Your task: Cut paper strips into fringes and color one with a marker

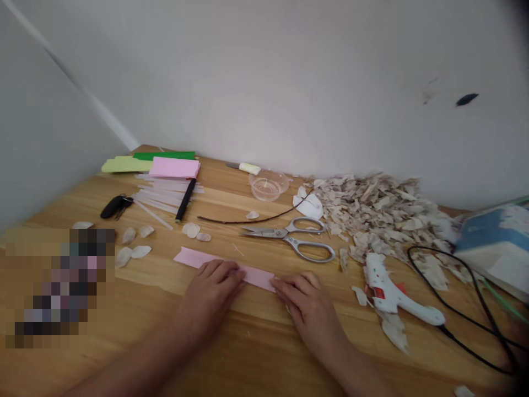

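A strip of pink paper [258,277] lies slantwise on the wooden table in front of me. My left hand [215,286] rests over the middle of it, with the fingers bent and pressed together on the paper. At the strip's right end, my right hand [303,300] pinches the edge between thumb and fingers. Just beyond the strip are silver scissors [285,234], their blades pointing left. Loose pale petal-like flakes [191,230] and a thin dark twig [248,221] lie farther back.
On the right are a heap of dry flakes [380,204], a white glue gun [384,292] with a black cord, and a blue-and-white box [491,237]. Pink paper [174,167], clear sticks [159,198], a black pen [185,200], keys [113,205] and a clear plastic bowl [268,184] stand behind.
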Action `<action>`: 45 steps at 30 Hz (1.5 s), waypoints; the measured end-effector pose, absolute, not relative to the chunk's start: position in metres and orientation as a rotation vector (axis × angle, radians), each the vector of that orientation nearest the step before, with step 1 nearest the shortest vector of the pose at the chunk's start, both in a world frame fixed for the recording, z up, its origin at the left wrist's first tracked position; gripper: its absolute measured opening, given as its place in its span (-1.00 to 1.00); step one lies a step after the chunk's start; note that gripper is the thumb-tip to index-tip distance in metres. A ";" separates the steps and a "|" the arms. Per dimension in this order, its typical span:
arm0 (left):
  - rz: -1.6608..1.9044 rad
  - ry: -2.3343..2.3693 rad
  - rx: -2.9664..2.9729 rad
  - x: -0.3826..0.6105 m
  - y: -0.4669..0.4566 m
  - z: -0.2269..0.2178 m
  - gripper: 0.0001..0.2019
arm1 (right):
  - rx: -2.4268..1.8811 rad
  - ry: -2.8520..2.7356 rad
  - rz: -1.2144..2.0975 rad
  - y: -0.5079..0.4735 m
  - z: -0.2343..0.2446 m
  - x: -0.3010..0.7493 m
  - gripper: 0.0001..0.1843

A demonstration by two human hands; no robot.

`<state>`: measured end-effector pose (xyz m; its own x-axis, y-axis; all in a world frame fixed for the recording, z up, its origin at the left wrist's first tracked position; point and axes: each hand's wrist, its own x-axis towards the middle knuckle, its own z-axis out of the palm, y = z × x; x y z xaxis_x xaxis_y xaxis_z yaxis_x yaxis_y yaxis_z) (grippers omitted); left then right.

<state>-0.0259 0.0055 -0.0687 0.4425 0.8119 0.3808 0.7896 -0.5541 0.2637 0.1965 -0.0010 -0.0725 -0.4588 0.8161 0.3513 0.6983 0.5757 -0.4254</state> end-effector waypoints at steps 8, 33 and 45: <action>0.685 1.473 2.581 -0.029 0.018 -0.069 -0.80 | -1.303 -2.289 0.295 0.001 -0.072 0.194 -0.79; 0.724 1.057 2.854 -0.018 0.001 -0.062 -0.75 | -1.362 -2.310 0.091 0.006 -0.077 0.189 -0.80; 0.134 0.859 2.690 -0.007 -0.007 -0.060 -0.33 | -1.307 -2.127 0.143 0.007 -0.068 0.195 -0.84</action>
<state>-0.0070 -0.0071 -0.0603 0.8153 0.5790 -0.0059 0.5497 -0.7706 0.3225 0.1954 0.0073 -0.0678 -0.3094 0.8351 0.4549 0.7669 0.5019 -0.3999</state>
